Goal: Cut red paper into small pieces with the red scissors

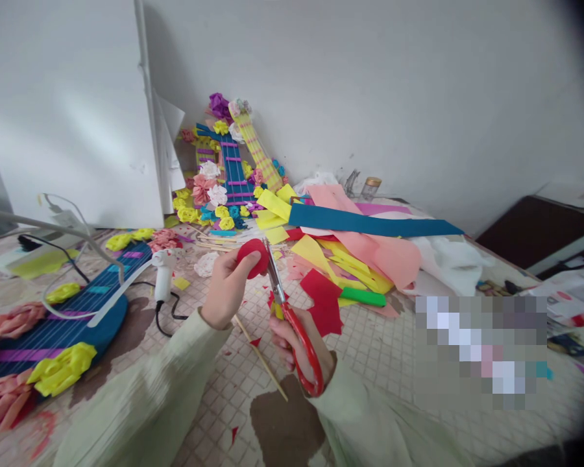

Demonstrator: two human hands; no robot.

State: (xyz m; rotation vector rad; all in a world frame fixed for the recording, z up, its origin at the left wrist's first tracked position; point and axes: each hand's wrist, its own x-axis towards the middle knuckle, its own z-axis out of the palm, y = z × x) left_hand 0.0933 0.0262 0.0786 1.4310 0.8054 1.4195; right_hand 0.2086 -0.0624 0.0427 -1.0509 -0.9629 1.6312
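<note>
Between the thumb and fingers of my left hand (224, 288) is a round piece of red paper (253, 257), held up above the table. My right hand (299, 340) grips red-handled scissors (299, 344), with its fingers in the loops. The metal blades point up and away, and their tips lie at the right edge of the red piece. Whether they are biting into it I cannot tell. A larger cut red sheet (322, 301) lies just right of the scissors. Under my hands a thin wooden stick (265, 363) and small red scraps rest on the tabletop.
A glue gun (163, 275) with its black cord stands left of my hands. A blue guitar shape with paper flowers (109, 301) lies at the left. More decorated guitars (233, 168) lean on the wall. Crepe paper strips (370, 222) and a green marker-like object (363, 297) lie right.
</note>
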